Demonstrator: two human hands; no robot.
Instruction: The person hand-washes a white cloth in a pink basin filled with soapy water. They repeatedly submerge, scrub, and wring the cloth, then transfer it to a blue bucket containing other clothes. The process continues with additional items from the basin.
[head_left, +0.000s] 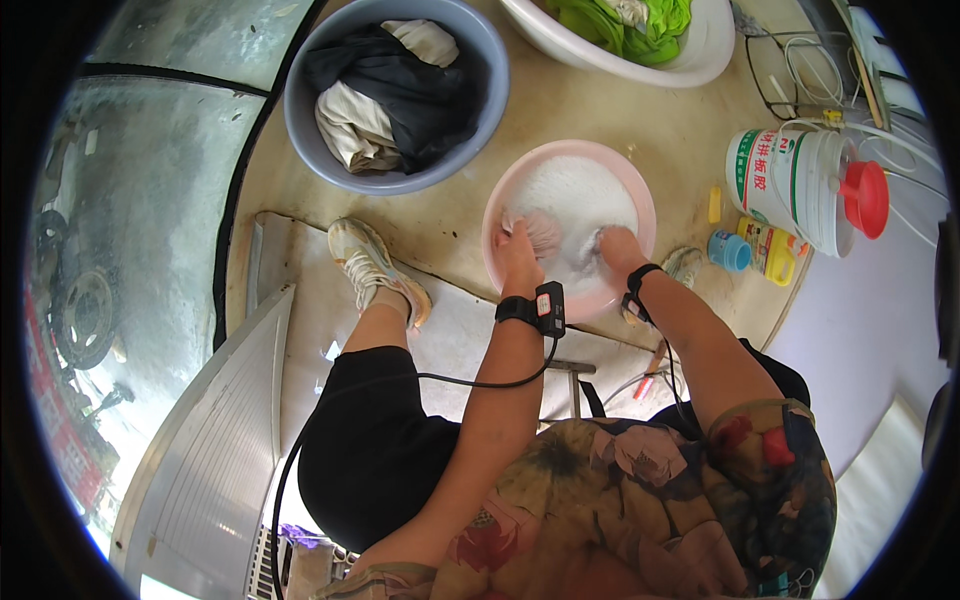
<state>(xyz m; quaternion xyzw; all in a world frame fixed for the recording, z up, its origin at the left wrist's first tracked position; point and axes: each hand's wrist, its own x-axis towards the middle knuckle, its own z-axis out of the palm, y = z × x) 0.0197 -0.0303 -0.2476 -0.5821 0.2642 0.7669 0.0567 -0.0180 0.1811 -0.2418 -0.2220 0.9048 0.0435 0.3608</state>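
A pink basin (645, 202) full of white suds (577, 184) stands on the floor between my feet. Inside it, a pale pink wet cloth (541, 232) pokes up through the foam, with my left hand (519, 253) gripping its near left part. My right hand (619, 247) is at the basin's right side, its fingers sunk in the suds beside a foam-covered fold. Foam hides those fingertips and whatever they touch. Both wrists wear black straps; a black device (551, 309) with a cable sits on the left one.
A blue-grey tub (495, 82) holds dark and cream clothes (405, 90). Behind stands a white basin (709, 45) with green cloth (660, 30). To the right are a white bucket (787, 187), a red scoop (868, 201), a blue jar (727, 250) and a yellow bottle (780, 259).
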